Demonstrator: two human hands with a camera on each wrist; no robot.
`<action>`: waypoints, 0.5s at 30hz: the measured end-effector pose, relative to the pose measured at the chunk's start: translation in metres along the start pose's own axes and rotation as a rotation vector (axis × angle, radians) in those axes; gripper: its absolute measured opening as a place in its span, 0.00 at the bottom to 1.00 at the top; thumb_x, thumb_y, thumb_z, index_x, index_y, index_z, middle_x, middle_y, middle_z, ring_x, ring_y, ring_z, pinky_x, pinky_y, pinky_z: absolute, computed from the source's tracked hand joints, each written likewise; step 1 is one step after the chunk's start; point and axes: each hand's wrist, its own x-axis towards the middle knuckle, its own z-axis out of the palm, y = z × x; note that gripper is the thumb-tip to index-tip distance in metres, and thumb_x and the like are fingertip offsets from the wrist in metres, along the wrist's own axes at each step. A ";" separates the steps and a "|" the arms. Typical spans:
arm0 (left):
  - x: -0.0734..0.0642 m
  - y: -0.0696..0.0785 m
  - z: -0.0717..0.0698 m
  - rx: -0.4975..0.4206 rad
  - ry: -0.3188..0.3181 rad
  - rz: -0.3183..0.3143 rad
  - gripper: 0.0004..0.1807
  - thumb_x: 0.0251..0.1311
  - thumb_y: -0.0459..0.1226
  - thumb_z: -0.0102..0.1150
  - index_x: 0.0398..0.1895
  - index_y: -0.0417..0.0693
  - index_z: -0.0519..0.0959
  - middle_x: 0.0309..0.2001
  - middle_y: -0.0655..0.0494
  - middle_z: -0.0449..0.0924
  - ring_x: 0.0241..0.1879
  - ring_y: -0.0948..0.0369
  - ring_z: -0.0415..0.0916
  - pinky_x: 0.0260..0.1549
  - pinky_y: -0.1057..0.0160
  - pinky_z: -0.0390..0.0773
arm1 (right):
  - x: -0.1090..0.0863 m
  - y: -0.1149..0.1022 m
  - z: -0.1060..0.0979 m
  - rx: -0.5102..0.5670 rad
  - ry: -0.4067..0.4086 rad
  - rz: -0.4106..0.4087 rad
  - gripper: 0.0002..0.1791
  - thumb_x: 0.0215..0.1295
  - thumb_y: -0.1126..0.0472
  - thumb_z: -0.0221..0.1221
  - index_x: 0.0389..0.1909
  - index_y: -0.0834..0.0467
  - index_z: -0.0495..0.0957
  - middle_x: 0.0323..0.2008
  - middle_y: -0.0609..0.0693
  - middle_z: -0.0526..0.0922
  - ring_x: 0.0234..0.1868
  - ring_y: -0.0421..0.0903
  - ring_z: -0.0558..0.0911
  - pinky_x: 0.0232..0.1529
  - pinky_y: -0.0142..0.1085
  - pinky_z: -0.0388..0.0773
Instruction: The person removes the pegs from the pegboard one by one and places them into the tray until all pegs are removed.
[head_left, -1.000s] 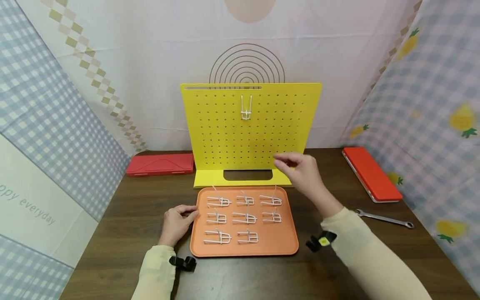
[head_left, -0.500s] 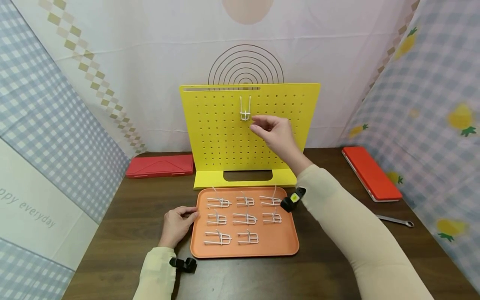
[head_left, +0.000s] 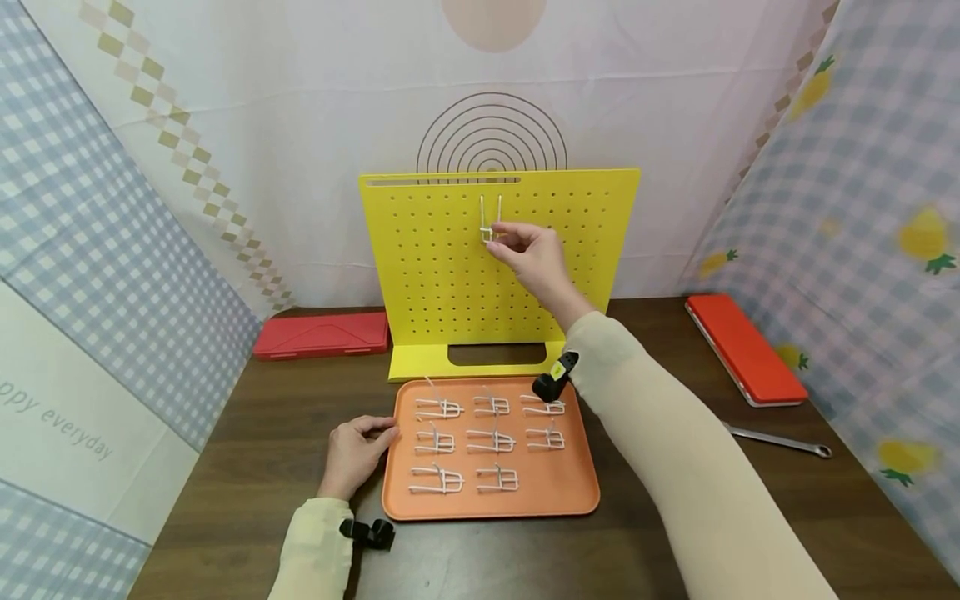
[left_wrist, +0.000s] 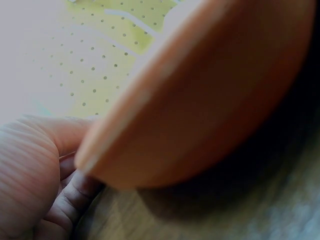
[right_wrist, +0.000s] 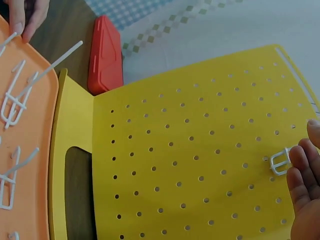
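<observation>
A yellow pegboard (head_left: 442, 277) stands upright at the back, with one white wire hook (head_left: 482, 213) hanging near its top. My right hand (head_left: 536, 257) pinches the lower end of that hook between thumb and fingers. In the right wrist view the hook (right_wrist: 272, 165) pokes out beside the fingertips, its upper part hidden by them. Below the board lies an orange tray (head_left: 555, 485) bearing several more white wire hooks in rows. At the tray's left side my left hand (head_left: 354, 450) grips the rim, thumb and fingers close around it in the left wrist view.
A red case (head_left: 321, 335) lies left of the board, and a red-orange box (head_left: 745, 350) lies to the right. Near it is a metal wrench (head_left: 780, 438). The board's yellow foot (head_left: 420, 362) adjoins the tray's far edge on the brown table (head_left: 247, 467). Patterned cloth hangs around.
My right hand has come up and left from low in front of the board to the hanging hook, and its fingers have closed on it. The left hand stays at the tray.
</observation>
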 end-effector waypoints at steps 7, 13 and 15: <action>0.000 -0.001 0.000 0.008 -0.001 0.000 0.09 0.55 0.37 0.69 0.40 0.47 0.87 0.36 0.53 0.85 0.32 0.63 0.81 0.29 0.69 0.79 | 0.004 0.004 0.006 0.016 -0.032 0.013 0.16 0.63 0.59 0.64 0.52 0.55 0.82 0.42 0.48 0.84 0.42 0.43 0.81 0.44 0.41 0.78; 0.000 -0.001 0.001 0.008 -0.002 -0.003 0.09 0.55 0.37 0.69 0.39 0.47 0.87 0.36 0.53 0.85 0.32 0.63 0.81 0.29 0.69 0.79 | 0.007 0.005 0.008 0.011 -0.002 0.021 0.14 0.64 0.58 0.63 0.49 0.55 0.84 0.43 0.45 0.85 0.44 0.40 0.81 0.45 0.33 0.78; 0.000 -0.001 0.001 0.008 -0.002 -0.004 0.09 0.55 0.37 0.69 0.39 0.47 0.87 0.36 0.53 0.85 0.32 0.63 0.81 0.29 0.69 0.79 | 0.007 0.006 0.007 0.013 0.003 0.029 0.13 0.64 0.58 0.63 0.49 0.55 0.84 0.42 0.45 0.84 0.44 0.40 0.81 0.46 0.35 0.78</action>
